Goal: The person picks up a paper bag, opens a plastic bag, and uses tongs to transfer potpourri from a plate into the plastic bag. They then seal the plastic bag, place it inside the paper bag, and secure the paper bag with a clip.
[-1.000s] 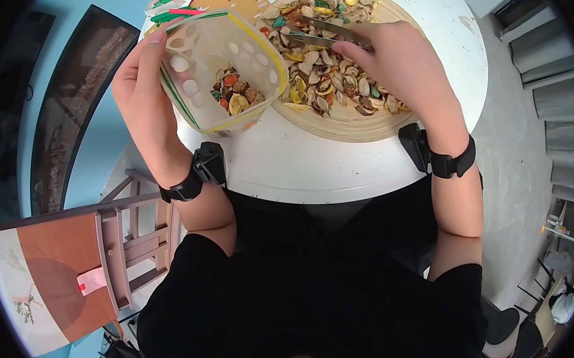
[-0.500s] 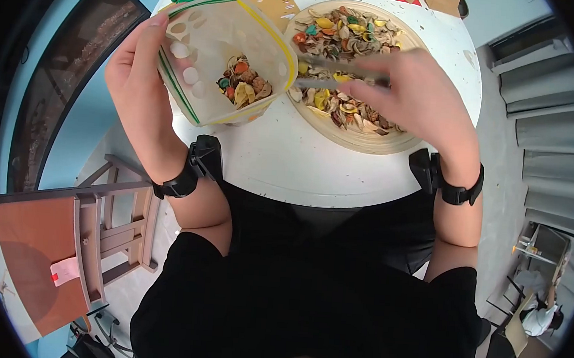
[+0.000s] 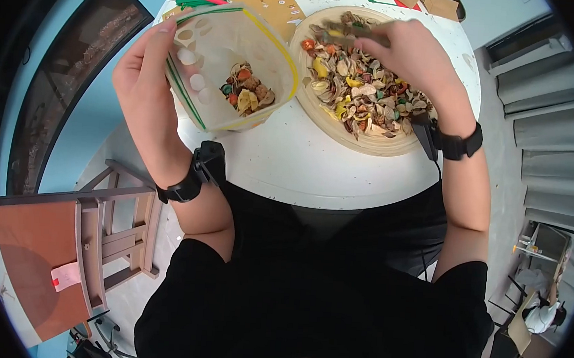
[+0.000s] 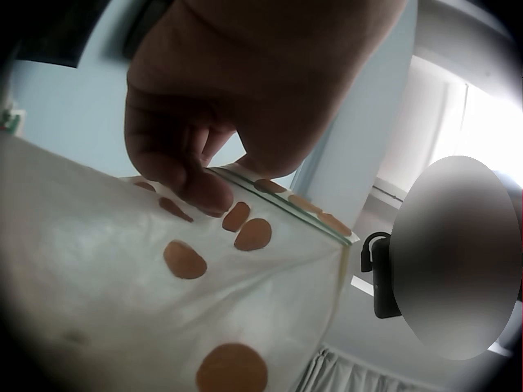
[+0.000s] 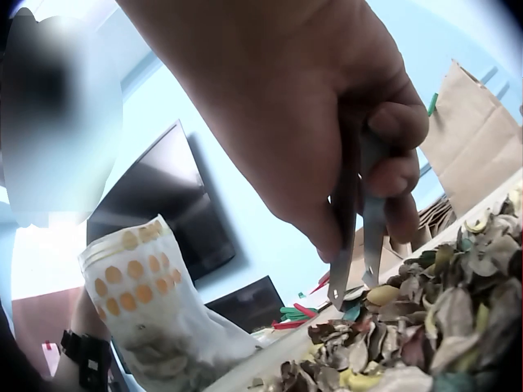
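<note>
My left hand (image 3: 144, 79) pinches the rim of a translucent zip bag (image 3: 259, 47) printed with round dots, holding its mouth wide. Inside lies a small heap of potpourri (image 3: 245, 96), with orange, yellow and brown pieces. In the left wrist view, fingers and thumb grip the bag (image 4: 122, 237) at its green zip edge. My right hand (image 3: 421, 65) holds metal tongs (image 5: 345, 241) over the far part of a round wooden plate (image 3: 366, 146). Dried petals and leaves (image 3: 353, 84) cover that plate. The tong tips are slightly apart, right at the petals in the right wrist view.
The plate and bag are on a round white table (image 3: 268, 164). Behind the bag lie a brown printed sheet (image 3: 262, 4) and green and red sticks (image 3: 199, 1). Brown paper bags (image 3: 439, 2) stand at the back right. Small crumbs dot the tabletop.
From over the plate, the tongs came left to the bag's edge half a second ago, then went back over the plate's far side. My left hand keeps its hold on the bag.
</note>
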Tool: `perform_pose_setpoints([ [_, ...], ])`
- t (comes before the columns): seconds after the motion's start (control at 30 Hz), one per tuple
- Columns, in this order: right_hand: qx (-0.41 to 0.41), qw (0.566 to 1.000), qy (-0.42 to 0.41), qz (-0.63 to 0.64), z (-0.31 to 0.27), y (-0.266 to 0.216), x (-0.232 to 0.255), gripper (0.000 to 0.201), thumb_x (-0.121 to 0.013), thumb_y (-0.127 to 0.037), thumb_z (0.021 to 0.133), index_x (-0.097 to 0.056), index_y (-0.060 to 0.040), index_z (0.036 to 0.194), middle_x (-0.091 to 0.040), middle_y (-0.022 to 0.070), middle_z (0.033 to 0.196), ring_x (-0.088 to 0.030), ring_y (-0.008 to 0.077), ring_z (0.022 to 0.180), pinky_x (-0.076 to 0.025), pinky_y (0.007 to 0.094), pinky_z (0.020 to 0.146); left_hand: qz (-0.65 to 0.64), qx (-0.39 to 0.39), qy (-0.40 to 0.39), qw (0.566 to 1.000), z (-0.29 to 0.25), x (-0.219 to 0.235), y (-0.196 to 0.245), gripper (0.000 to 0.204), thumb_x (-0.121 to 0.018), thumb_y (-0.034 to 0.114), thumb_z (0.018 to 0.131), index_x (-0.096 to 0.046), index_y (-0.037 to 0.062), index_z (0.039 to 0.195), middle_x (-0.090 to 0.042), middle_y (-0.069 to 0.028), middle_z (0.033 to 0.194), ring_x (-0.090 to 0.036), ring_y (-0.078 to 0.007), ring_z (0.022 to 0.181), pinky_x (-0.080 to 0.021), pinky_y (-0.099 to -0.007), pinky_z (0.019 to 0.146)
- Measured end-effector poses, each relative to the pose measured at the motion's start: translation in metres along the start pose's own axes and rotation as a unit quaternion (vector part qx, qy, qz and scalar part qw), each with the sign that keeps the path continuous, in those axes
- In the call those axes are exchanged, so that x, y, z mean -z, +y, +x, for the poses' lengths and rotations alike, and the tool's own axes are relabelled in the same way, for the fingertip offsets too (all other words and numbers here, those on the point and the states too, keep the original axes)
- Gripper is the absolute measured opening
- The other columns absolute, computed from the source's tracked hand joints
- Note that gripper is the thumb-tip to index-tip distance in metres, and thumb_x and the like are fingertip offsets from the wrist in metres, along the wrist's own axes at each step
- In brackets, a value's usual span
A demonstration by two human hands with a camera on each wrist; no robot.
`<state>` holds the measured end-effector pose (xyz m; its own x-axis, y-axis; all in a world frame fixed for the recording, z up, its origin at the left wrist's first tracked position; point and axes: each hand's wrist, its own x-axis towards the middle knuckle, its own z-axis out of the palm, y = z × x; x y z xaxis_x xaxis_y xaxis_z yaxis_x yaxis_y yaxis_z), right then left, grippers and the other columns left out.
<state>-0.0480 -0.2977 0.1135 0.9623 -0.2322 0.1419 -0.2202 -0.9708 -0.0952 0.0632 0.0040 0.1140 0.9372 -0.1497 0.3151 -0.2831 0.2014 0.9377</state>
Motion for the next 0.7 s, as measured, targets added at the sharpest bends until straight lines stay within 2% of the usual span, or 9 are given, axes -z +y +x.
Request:
perform_pose_setpoints([
  [0.07, -0.004, 0.999, -0.049, 0.018, -0.016, 0.005, 0.014, 0.041, -0.072, -0.045, 0.092, -0.080, -0.0054, 0.101, -0.071, 0.0195, 0.075, -0.070, 0.0340, 0.070, -0.056, 0.0412, 0.069, -0.004, 0.004, -0.002, 1.000, 0.000, 0.000, -0.001, 0.030, -0.066, 0.021, 0.097, -0.076, -0.0040, 0.111, -0.067, -0.0023, 0.080, -0.059, -0.0076, 0.061, -0.044, -0.0204, 0.055],
  [0.1, -0.019, 0.998, -0.056, 0.033, -0.021, 0.013, 0.018, 0.043, -0.074, -0.048, 0.090, -0.081, -0.0068, 0.103, -0.072, 0.0162, 0.074, -0.072, 0.0286, 0.068, -0.056, 0.0385, 0.068, -0.004, 0.008, -0.004, 1.000, 0.000, 0.000, -0.002, 0.031, -0.066, 0.022, 0.097, -0.076, -0.0040, 0.111, -0.067, -0.0023, 0.080, -0.059, -0.0077, 0.061, -0.044, -0.0203, 0.055],
  [0.2, -0.110, 0.978, -0.030, 0.173, -0.035, 0.044, 0.026, 0.045, -0.071, -0.048, 0.094, -0.080, -0.0059, 0.107, -0.064, 0.0059, 0.064, -0.056, 0.0136, 0.058, -0.045, 0.0315, 0.057, 0.001, 0.006, -0.030, 1.000, 0.002, -0.008, -0.003, 0.029, -0.066, 0.020, 0.098, -0.077, -0.0038, 0.111, -0.068, -0.0026, 0.081, -0.059, -0.0074, 0.061, -0.044, -0.0202, 0.054],
  [0.23, -0.142, 0.979, -0.016, 0.148, -0.035, 0.056, 0.029, 0.048, -0.071, -0.051, 0.093, -0.081, -0.0061, 0.107, -0.064, 0.0021, 0.066, -0.057, 0.0099, 0.060, -0.044, 0.0293, 0.056, 0.002, 0.006, -0.034, 0.999, 0.002, -0.013, -0.003, 0.029, -0.066, 0.020, 0.098, -0.077, -0.0038, 0.111, -0.069, -0.0027, 0.081, -0.059, -0.0073, 0.061, -0.044, -0.0202, 0.054],
  [0.37, -0.195, 0.972, 0.021, 0.131, -0.038, 0.109, -0.007, 0.050, -0.071, -0.052, 0.094, -0.081, -0.0052, 0.107, -0.061, 0.0000, 0.062, -0.054, 0.0082, 0.057, -0.041, 0.0280, 0.053, 0.011, 0.012, -0.043, 0.999, -0.001, -0.025, -0.009, 0.027, -0.066, 0.018, 0.098, -0.076, -0.0039, 0.111, -0.070, -0.0028, 0.082, -0.058, -0.0067, 0.061, -0.043, -0.0203, 0.053],
  [0.47, -0.194, 0.950, -0.077, 0.230, -0.052, 0.114, -0.005, 0.054, -0.071, -0.056, 0.091, -0.082, -0.0040, 0.101, -0.063, 0.0053, 0.060, -0.060, 0.0138, 0.058, -0.050, 0.0311, 0.061, 0.032, 0.013, -0.030, 0.999, -0.005, -0.037, -0.011, 0.027, -0.066, 0.017, 0.098, -0.076, -0.0041, 0.111, -0.070, -0.0027, 0.081, -0.058, -0.0069, 0.062, -0.043, -0.0205, 0.053],
  [0.5, -0.199, 0.945, -0.077, 0.246, -0.057, 0.112, -0.004, 0.052, -0.073, -0.053, 0.090, -0.081, -0.0025, 0.100, -0.062, 0.0042, 0.060, -0.058, 0.0135, 0.058, -0.048, 0.0307, 0.060, 0.040, 0.010, -0.024, 0.999, -0.006, -0.043, -0.012, 0.027, -0.066, 0.017, 0.098, -0.076, -0.0042, 0.111, -0.070, -0.0027, 0.081, -0.058, -0.0071, 0.062, -0.043, -0.0206, 0.053],
  [0.6, -0.151, 0.947, -0.064, 0.275, -0.069, 0.110, -0.005, 0.049, -0.075, -0.049, 0.089, -0.080, -0.0014, 0.101, -0.061, 0.0039, 0.060, -0.057, 0.0124, 0.059, -0.046, 0.0306, 0.058, 0.056, 0.018, -0.050, 0.997, -0.006, -0.051, -0.017, 0.026, -0.065, 0.016, 0.098, -0.076, -0.0041, 0.111, -0.070, -0.0032, 0.081, -0.059, -0.0075, 0.062, -0.043, -0.0211, 0.053],
  [0.7, -0.107, 0.966, -0.068, 0.225, -0.079, 0.099, 0.001, 0.039, -0.075, -0.040, 0.091, -0.079, -0.0020, 0.101, -0.061, 0.0112, 0.060, -0.057, 0.0206, 0.056, -0.046, 0.0345, 0.058, 0.082, 0.018, -0.070, 0.994, -0.009, -0.062, -0.016, 0.026, -0.064, 0.015, 0.099, -0.075, -0.0042, 0.112, -0.069, -0.0033, 0.080, -0.058, -0.0079, 0.061, -0.043, -0.0214, 0.053],
])
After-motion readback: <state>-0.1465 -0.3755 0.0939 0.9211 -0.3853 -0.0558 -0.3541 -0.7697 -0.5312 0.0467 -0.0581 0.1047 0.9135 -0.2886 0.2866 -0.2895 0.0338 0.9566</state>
